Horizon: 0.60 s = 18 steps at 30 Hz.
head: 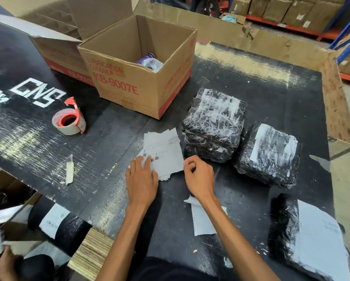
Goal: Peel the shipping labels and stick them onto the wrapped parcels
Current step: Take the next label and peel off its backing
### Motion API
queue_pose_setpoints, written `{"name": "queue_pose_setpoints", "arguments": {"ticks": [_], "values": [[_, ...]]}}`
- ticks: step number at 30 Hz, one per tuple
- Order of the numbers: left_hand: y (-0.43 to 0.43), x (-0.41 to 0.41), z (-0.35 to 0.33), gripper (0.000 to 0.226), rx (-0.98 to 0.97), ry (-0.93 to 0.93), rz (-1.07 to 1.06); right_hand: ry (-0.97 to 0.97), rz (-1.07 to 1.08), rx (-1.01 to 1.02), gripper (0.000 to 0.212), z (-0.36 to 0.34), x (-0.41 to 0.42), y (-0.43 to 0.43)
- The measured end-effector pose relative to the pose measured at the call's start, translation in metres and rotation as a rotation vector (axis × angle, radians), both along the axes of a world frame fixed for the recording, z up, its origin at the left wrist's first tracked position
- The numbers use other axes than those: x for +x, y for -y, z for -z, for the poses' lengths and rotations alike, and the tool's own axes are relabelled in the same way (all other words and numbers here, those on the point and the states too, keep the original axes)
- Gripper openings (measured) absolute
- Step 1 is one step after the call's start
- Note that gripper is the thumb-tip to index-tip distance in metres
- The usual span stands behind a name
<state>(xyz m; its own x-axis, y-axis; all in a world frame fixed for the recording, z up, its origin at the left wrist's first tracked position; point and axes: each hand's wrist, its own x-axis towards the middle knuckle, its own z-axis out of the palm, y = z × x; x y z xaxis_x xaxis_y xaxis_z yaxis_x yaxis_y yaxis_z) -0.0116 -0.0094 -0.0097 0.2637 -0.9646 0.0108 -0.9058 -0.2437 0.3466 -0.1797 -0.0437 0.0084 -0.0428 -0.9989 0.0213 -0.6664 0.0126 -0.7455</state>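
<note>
left hand (141,179) flat, pressing label stack (164,151) on table (38,142) | right hand (198,175) curled at its edge; grip unclear | wrapped parcels (214,124) just right | tip: pin stack; lift one corner slowly

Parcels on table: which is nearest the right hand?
The tall parcel beside the label stack, just beyond the right hand. The parcel to its right and the near-edge parcel lie farther off.
</note>
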Motion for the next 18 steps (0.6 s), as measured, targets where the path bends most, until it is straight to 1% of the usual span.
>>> {"name": "queue_pose_setpoints", "arguments": {"ticks": [3, 6, 9, 12, 14, 17, 18], "values": [[0.001, 0.0, 0.0, 0.045, -0.005, 0.019, 0.001, 0.031, 0.046, -0.06, 0.013, 0.001, -0.002, -0.004], [0.002, -0.001, -0.002, 0.043, -0.009, 0.068, 0.01, 0.13, 0.059, -0.069, 0.017, -0.002, -0.004, -0.007], [0.005, -0.003, -0.003, 0.04, -0.022, 0.077, 0.004, 0.245, 0.1, -0.082, 0.016, -0.01, -0.007, -0.014], [0.01, -0.001, -0.001, 0.039, 0.0, 0.054, 0.003, 0.346, 0.08, -0.065, 0.016, -0.023, -0.014, -0.026], [0.013, 0.002, 0.0, 0.042, 0.002, 0.03, 0.014, 0.409, 0.061, -0.041, 0.018, -0.034, -0.021, -0.034], [0.015, 0.005, -0.004, 0.054, -0.05, -0.063, -0.026, 0.483, 0.011, -0.015, 0.021, -0.056, -0.032, -0.044], [0.013, 0.003, -0.01, 0.054, -0.097, -0.11, -0.054, 0.501, -0.011, -0.009, 0.021, -0.064, -0.035, -0.047]]}}
